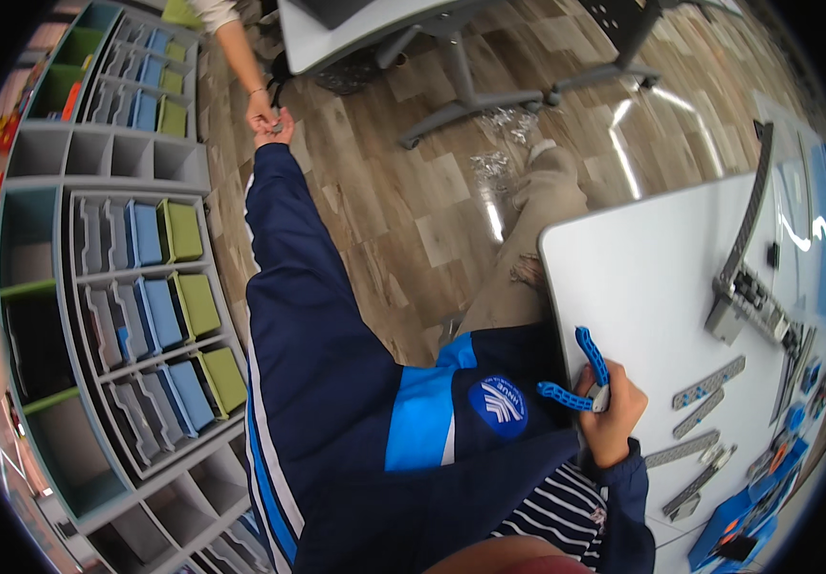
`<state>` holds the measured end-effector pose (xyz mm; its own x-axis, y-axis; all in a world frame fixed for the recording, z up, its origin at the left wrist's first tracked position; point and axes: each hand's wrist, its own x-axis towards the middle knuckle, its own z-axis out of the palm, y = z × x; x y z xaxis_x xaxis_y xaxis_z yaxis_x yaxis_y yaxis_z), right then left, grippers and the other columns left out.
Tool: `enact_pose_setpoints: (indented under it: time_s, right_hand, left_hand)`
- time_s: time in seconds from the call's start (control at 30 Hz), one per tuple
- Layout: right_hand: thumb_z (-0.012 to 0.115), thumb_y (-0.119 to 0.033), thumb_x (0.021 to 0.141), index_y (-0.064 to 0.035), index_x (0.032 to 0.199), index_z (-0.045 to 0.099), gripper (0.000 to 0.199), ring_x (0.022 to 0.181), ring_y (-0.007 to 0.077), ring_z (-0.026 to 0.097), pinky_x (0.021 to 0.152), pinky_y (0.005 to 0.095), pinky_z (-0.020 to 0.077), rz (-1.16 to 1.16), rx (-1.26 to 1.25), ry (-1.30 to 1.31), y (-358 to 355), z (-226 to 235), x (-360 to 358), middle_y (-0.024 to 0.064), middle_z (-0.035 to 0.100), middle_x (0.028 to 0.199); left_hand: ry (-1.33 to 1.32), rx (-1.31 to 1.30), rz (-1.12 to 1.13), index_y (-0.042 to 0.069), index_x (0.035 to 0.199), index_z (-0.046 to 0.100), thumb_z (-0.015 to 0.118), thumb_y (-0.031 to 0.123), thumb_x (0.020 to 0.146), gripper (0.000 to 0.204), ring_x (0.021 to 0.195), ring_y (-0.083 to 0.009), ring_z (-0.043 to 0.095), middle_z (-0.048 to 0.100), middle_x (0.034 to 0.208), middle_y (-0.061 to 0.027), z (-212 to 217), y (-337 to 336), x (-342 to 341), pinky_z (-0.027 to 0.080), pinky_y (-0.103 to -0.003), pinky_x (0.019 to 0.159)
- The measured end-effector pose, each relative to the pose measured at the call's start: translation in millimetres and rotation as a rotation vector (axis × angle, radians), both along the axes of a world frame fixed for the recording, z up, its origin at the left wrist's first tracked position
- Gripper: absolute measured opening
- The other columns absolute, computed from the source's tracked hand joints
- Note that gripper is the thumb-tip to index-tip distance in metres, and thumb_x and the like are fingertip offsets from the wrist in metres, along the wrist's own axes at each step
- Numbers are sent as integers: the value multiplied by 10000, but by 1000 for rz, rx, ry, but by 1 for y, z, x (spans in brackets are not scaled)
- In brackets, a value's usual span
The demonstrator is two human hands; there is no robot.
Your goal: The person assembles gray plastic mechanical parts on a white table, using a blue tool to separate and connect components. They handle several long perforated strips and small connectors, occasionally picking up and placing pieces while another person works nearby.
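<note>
The blue two-fingered claw (587, 375) is in the right hand (612, 413), at the near left edge of the white table (623, 249). The fingers of that hand are wrapped around the claw's grey base, and its two curved, ribbed prongs stand spread apart, pointing away from the palm. The left hand (277, 128) reaches far out over the wooden floor (374, 220), open with the palm turned up. A co-worker's hand (260, 112) meets it from above; a small grey item shows between the two, too small to identify.

On the table, to the right of the claw, lie several grey perforated beams (709, 383), and beyond them sits a dark grey mechanical assembly (752, 308) with a long arm. A blue tray (714, 536) with mixed parts lies near the lower right. Left of the person's outstretched sleeve stands a storage unit (76, 182) with grey bins, blue bins (160, 311) and green bins (198, 303). Crumpled clear plastic wrapping (495, 170) lies on the floor beside a beige trouser leg (513, 234).
</note>
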<state>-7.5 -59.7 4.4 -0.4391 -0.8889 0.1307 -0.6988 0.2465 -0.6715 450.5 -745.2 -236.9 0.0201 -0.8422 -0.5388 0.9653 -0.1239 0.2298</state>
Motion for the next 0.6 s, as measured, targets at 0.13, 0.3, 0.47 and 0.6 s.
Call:
enact_pose_setpoints:
  time_s: [0.13,0.3,0.47,0.6]
  right_hand:
    - [679,-26,686,-53,968,630,288,614,288,648,554,338,492,53,0,-90,6,-2,-6,90,654,723]
    - [728,-118,680,-101,1015,616,353,683,267,663,571,361,506,73,-22,-119,17,-8,-10,52,655,745]
    - [747,-178,758,-84,994,628,281,586,252,632,499,354,477,16,-256,-82,30,0,-11,59,631,702]
    - [773,-173,737,-90,989,665,286,532,228,601,472,342,455,-18,-365,30,72,26,-19,48,600,659]
  left_hand:
    - [-789,-235,-149,83,1163,556,598,60,887,279,888,-285,560,586,1025,-126,-24,-35,2,500,-464,790]
    - [-885,-216,-229,70,1150,577,592,117,901,254,795,-229,530,599,993,-104,-18,-19,-37,462,-380,708]
    - [-983,-440,-111,58,1137,598,586,174,914,252,703,-173,501,612,961,-82,87,93,-116,425,-296,626]
    - [-877,-782,-458,31,1149,579,540,136,959,221,698,-122,494,626,1017,-101,175,266,-233,395,-239,610]
